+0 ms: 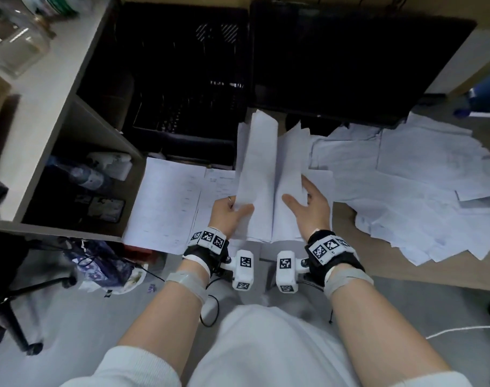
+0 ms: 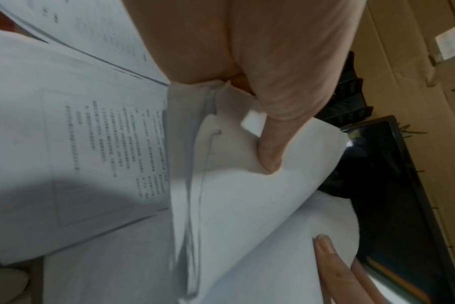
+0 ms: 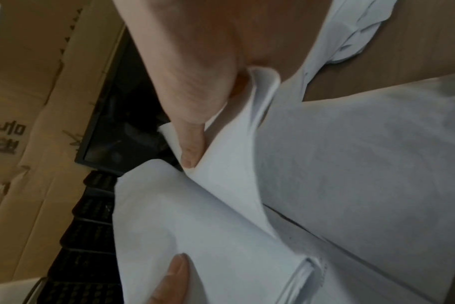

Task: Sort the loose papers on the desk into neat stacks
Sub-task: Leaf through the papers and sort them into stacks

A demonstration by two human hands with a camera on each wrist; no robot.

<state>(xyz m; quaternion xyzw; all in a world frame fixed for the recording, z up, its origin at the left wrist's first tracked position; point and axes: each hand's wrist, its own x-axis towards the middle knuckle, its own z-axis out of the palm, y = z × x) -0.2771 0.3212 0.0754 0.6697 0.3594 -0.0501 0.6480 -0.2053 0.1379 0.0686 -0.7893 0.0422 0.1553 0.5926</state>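
Observation:
I hold a bundle of white papers [image 1: 263, 177] upright on its lower edge at the desk's front, bowed into a V. My left hand [image 1: 232, 212] grips its left half, the thumb [image 2: 269, 156] pressed on the front sheet [image 2: 237, 205]. My right hand [image 1: 305, 203] pinches the right half, the thumb [image 3: 191, 150] in front and the fingers behind the bundle [image 3: 195, 226]. Two flat stacks of printed sheets [image 1: 165, 202] lie side by side to the left. A wide loose pile of papers [image 1: 405, 191] sprawls over the desk to the right.
A black monitor [image 1: 350, 65] and a black file tray [image 1: 188, 93] stand right behind the papers. A shelf unit [image 1: 56, 113] with bottles borders the left. Bare brown desk [image 1: 377, 263] shows at the front right. An office chair base [image 1: 20, 297] is on the floor, left.

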